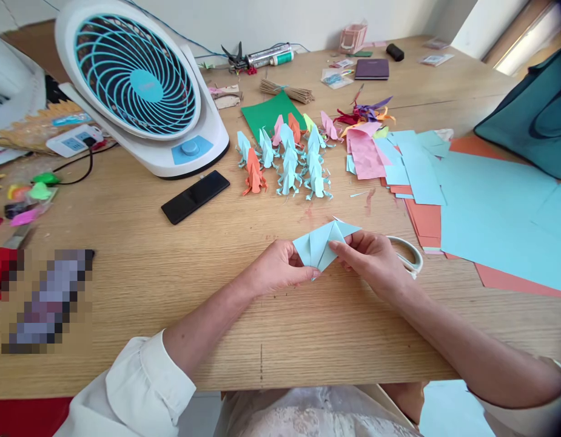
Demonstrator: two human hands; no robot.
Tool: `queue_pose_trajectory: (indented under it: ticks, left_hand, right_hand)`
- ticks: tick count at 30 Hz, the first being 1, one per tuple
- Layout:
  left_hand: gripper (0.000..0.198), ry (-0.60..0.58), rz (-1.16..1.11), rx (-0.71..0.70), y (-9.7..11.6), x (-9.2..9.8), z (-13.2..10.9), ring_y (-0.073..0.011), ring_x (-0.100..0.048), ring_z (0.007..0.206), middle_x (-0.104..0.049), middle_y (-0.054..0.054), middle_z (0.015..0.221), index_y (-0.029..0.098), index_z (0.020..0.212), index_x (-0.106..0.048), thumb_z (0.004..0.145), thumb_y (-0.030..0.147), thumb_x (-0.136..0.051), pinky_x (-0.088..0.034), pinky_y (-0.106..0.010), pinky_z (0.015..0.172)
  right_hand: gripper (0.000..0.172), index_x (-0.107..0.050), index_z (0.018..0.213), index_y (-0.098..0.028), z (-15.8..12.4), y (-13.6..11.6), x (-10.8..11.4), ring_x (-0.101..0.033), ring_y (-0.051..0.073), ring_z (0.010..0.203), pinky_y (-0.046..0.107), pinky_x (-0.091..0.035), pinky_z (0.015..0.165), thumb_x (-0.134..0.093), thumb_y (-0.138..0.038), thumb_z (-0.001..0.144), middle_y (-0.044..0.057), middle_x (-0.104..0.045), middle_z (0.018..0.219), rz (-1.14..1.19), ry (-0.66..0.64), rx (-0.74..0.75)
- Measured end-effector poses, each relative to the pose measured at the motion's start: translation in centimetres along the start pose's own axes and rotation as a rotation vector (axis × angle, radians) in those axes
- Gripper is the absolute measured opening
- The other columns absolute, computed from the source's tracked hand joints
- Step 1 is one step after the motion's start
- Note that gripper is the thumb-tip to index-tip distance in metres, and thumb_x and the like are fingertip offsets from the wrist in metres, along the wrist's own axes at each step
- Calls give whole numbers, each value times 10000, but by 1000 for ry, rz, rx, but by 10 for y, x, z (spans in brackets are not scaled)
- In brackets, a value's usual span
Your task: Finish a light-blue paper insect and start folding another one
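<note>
A light blue sheet, folded into a small angular shape with several creased flaps [322, 243], is held above the table in front of me. My left hand [287, 266] pinches its lower left corner, thumb at the bottom point. On its right side, my right hand [369, 252] grips the paper with the thumb pressed on a front flap; the other fingers are partly hidden behind. White scissor handles [410, 258] lie just beyond my right wrist. Folded paper figures, mostly light blue [289, 164], with an orange one [253, 173] at the front left, stand farther back.
A white fan [207, 124] and a black phone [195, 196] are at the left. Blue sheets [503, 212] and orange sheets [423, 221] spread across the right, beside a teal bag [530, 118]. A green sheet [262, 115] and a stick bundle [287, 91] lie behind the figures.
</note>
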State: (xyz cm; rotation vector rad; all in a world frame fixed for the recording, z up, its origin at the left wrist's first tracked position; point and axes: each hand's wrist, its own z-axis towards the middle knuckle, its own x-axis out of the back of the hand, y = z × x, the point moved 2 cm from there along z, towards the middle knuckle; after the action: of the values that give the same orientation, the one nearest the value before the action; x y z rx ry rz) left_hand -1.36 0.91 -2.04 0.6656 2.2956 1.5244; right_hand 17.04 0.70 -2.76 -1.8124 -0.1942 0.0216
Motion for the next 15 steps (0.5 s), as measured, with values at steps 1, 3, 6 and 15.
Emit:
queue_pose_trajectory:
  ticks: [1, 3, 6, 15]
  left_hand:
    - [131, -4, 5, 1, -1, 0, 0, -77, -503, 538, -581, 43, 628, 145, 764, -645, 681, 218, -717, -386, -195, 494]
    - [140, -6, 13, -1, -2, 0, 1, -83, -507, 547, -582, 43, 639, 147, 776, -638, 693, 232, -713, -382, -200, 499]
    - [189, 7, 1, -26, -4, -2, 1, -90, -532, 589, -597, 45, 668, 150, 782, -619, 673, 239, -746, -400, -211, 556]
    - [285, 43, -31, -8, -9, -2, 2, -109, -558, 610, -635, 15, 723, 152, 856, -630, 655, 281, -787, -396, -215, 540]
  right_hand:
    - [393, -582, 646, -188, 0, -1, 0, -387, 83, 481, 245, -265, 446, -788, -520, 681, -30, -524, 559, 3, -4, 6]
    - [411, -575, 648, -191, 1, -1, -1, -393, 90, 479, 250, -269, 444, -778, -547, 677, -26, -530, 558, -4, 3, 21]
    - [433, -564, 640, -191, 1, -3, -1, -391, 96, 484, 252, -262, 443, -766, -572, 680, -23, -520, 544, -47, 41, 44]
    - [474, -551, 620, -185, -1, -6, 0, -326, 89, 479, 261, -216, 441, -704, -622, 721, -36, -450, 520, -97, 38, 70]
